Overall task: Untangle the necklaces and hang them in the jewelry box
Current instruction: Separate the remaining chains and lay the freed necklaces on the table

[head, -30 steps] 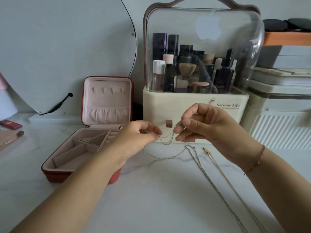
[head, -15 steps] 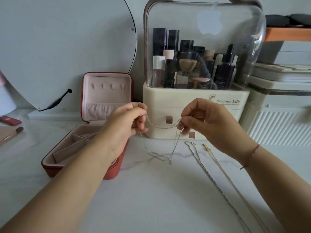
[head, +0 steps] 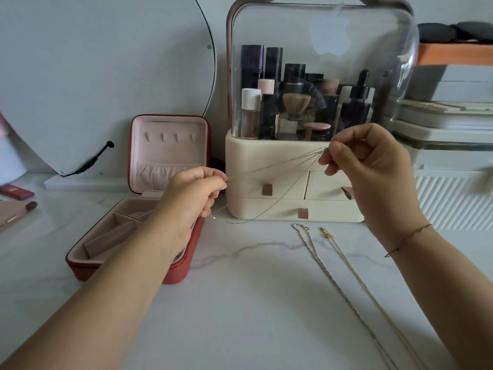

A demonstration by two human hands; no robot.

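I am pinching a thin tangled silver chain [head: 266,166] with my left hand [head: 194,193] and my right hand [head: 373,166], holding it above the white marble tabletop [head: 240,303], near the open red jewelry box [head: 184,268].

Soft, cool, fairly dim daylight lies evenly across the marble tabletop [head: 240,316], with only faint shadows. A pale apple-shaped reflection glares on the cosmetics organizer's clear cover [head: 330,33]. Wide-angle distortion bends the edges. The thin necklace [head: 269,166] looks motion-smeared.
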